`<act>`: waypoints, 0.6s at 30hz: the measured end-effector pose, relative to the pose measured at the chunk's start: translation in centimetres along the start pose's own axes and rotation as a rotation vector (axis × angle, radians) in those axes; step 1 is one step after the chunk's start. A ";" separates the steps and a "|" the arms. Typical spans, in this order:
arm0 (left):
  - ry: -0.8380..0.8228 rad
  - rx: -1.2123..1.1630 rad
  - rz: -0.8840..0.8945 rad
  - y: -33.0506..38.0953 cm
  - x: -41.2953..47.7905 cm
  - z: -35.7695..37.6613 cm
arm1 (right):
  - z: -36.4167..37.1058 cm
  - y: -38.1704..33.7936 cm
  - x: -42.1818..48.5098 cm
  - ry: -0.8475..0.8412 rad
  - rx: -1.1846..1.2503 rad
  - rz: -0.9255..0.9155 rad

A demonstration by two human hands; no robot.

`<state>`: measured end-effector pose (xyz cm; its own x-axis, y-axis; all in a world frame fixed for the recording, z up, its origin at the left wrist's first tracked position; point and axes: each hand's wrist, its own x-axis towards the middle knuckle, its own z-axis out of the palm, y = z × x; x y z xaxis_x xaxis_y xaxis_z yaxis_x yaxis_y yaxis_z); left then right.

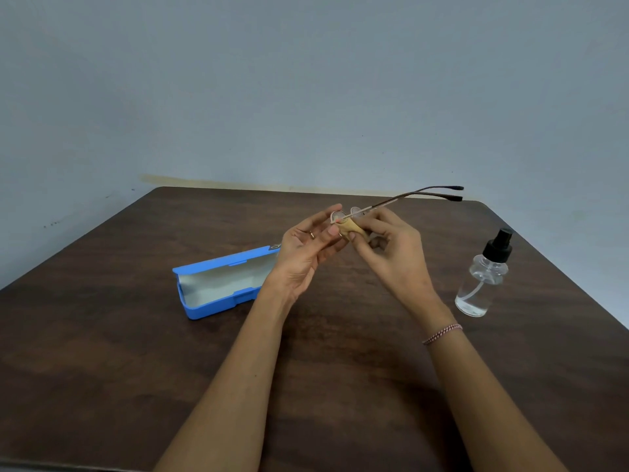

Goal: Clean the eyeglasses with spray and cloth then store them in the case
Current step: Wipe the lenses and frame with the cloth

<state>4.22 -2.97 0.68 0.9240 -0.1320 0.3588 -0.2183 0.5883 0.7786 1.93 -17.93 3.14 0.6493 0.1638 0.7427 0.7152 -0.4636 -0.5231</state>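
Pinching cloth (350,229) on eyeglasses (356,210), raised right hand (391,253)

Dim even light, soft shadows, wide-angle edge curving

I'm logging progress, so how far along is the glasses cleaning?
Done: the blue plastic case lies open and empty; the clear spray bottle with black pump stands aside, spraying unconfirmed. In hand: the left hand holds the thin-framed eyeglasses while the right hand presses a tan cloth on a lens. Left: fold the open temples, store them in the case.
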 end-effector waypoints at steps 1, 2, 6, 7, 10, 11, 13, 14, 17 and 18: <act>0.000 -0.004 0.007 0.1 0.0 -0.1 | -0.1 0.0 0.0 -0.004 0.008 -0.001; -0.003 -0.004 0.009 0.1 0.0 -0.1 | -0.1 0.0 0.1 0.005 -0.010 0.000; -0.065 0.044 -0.016 0.0 -0.2 0.2 | 0.0 0.2 0.2 0.101 -0.143 -0.008; -0.081 0.065 -0.028 0.0 -0.2 0.2 | 0.1 0.2 0.2 0.116 -0.159 -0.005; -0.098 0.074 -0.052 0.0 -0.2 0.2 | 0.3 0.1 0.1 0.115 -0.141 -0.021; -0.097 0.070 -0.054 0.0 -0.2 0.1 | 0.3 0.0 0.1 0.102 -0.110 -0.041; -0.097 0.063 -0.060 0.0 -0.2 -0.1 | 0.3 -0.1 0.0 0.074 -0.070 -0.089; -0.101 0.062 -0.062 0.0 -0.2 -0.1 | 0.3 -0.1 0.0 0.066 -0.070 -0.105; -0.100 0.067 -0.068 -0.1 -0.2 -0.1 | 0.1 0.0 0.1 0.074 -0.117 -0.068; -0.093 0.073 -0.068 -0.2 -0.2 0.0 | 0.0 0.0 0.1 0.082 -0.138 -0.044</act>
<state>4.07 -3.03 0.47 0.9052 -0.2450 0.3474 -0.1816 0.5160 0.8371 1.97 -17.89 3.20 0.5909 0.1180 0.7981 0.6965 -0.5738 -0.4308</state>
